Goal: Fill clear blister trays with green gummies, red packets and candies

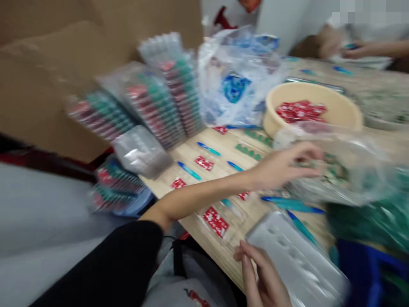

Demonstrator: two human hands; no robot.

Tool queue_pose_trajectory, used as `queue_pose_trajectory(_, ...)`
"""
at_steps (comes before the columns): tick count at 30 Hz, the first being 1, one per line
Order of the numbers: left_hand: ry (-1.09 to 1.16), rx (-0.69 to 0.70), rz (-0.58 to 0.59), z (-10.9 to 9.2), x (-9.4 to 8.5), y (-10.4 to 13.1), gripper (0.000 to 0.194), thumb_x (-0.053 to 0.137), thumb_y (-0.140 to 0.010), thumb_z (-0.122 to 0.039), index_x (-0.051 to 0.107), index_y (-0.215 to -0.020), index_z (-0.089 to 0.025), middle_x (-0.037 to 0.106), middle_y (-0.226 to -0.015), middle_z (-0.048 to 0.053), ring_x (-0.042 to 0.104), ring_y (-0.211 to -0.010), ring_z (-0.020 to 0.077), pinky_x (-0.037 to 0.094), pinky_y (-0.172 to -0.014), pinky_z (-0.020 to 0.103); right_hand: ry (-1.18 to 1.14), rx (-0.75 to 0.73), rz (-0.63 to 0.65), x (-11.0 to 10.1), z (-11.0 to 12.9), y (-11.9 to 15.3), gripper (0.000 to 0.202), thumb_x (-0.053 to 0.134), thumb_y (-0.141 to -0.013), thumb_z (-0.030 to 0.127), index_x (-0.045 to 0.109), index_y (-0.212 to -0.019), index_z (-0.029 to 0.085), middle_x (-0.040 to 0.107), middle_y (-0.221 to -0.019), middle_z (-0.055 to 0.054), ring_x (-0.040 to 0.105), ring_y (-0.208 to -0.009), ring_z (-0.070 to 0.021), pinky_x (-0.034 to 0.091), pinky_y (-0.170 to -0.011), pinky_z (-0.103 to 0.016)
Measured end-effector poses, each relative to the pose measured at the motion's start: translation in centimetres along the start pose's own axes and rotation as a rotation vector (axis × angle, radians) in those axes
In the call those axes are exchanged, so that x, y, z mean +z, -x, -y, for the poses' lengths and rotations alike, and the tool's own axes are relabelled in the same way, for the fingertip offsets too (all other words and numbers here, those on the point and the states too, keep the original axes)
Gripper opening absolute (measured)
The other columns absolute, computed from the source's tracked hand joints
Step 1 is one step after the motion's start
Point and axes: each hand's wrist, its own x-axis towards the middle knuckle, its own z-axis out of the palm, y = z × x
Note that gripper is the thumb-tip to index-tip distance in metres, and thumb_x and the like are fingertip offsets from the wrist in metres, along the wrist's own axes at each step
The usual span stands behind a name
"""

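My left hand (289,166) reaches across the table over a clear plastic bag (367,170) of small green and white pieces; its thumb and fingertips are brought together, and what they hold, if anything, is blurred. Low in the view, my right hand (263,273) is beside a stack of clear plastic sleeves (294,256), thumb and forefinger nearly touching, their contents too blurred to tell. Between the arms lie red patterned cards (216,221) and blue-green pens (189,170). Larger blue-green pens (292,204) rest just beyond the sleeves.
Packed bundles (153,108) lean by a cardboard box (64,64) at left. Behind stand a white plastic bag (236,81) and a cream basin (343,106) of red packets. A blue bin (358,273) is at lower right. Another person's hands (354,51) are at top right.
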Motion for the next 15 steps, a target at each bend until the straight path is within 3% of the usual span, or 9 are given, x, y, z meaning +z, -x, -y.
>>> queue_pose_trajectory(1,0.134,-0.034,0.148,0.3,-0.7,0.5,0.026,0.075,-0.063,0.004,0.060,-0.071,-0.017,0.067,-0.074,-0.006,0.068,-0.075,0.0076,0.052,-0.070,0.014,-0.020,0.015,-0.053,-0.2,1.1,-0.9,0.014,0.060,-0.091,0.023,0.073,-0.096,0.025,0.074,-0.079,-0.002,0.072,-0.072,-0.0143,0.059,-0.067,-0.020)
queue_pose_trajectory(5,0.373,-0.160,0.284,2.0,-4.8,4.6,0.018,0.075,-0.072,-0.010,0.061,-0.081,-0.017,0.068,-0.078,-0.002,0.065,-0.069,0.0098,0.052,-0.063,0.018,-0.161,0.053,-0.249,-1.1,3.3,-4.1,0.015,0.064,-0.089,0.021,0.070,-0.103,0.022,0.077,-0.091,-0.004,0.075,-0.079,-0.0158,0.063,-0.071,-0.025)
queue_pose_trajectory(7,0.410,-0.159,0.300,2.2,-6.1,6.9,0.019,0.077,-0.073,-0.014,0.061,-0.081,-0.018,0.071,-0.080,0.000,0.068,-0.072,0.0111,0.053,-0.064,0.018,-0.237,0.042,-0.264,-1.0,3.7,-4.7,0.021,0.067,-0.087,0.017,0.069,-0.107,0.024,0.077,-0.097,-0.003,0.075,-0.081,-0.0150,0.063,-0.072,-0.025)
queue_pose_trajectory(10,0.386,-0.091,0.258,1.9,-6.4,9.4,0.017,0.080,-0.076,-0.024,0.064,-0.081,-0.019,0.072,-0.084,0.003,0.069,-0.079,0.0142,0.056,-0.068,0.021,-0.308,0.040,-0.218,-0.3,4.1,-4.8,0.025,0.069,-0.084,0.012,0.069,-0.106,0.025,0.076,-0.096,-0.001,0.074,-0.080,-0.0132,0.063,-0.072,-0.023)
queue_pose_trajectory(15,0.199,0.051,0.184,2.0,-6.5,10.9,0.012,0.078,-0.079,-0.025,0.073,-0.089,-0.022,0.071,-0.087,0.004,0.068,-0.086,0.0149,0.056,-0.076,0.022,-0.349,0.091,-0.205,0.5,4.4,-4.4,0.023,0.066,-0.084,0.008,0.070,-0.100,0.024,0.076,-0.086,0.001,0.074,-0.071,-0.0115,0.063,-0.064,-0.021)
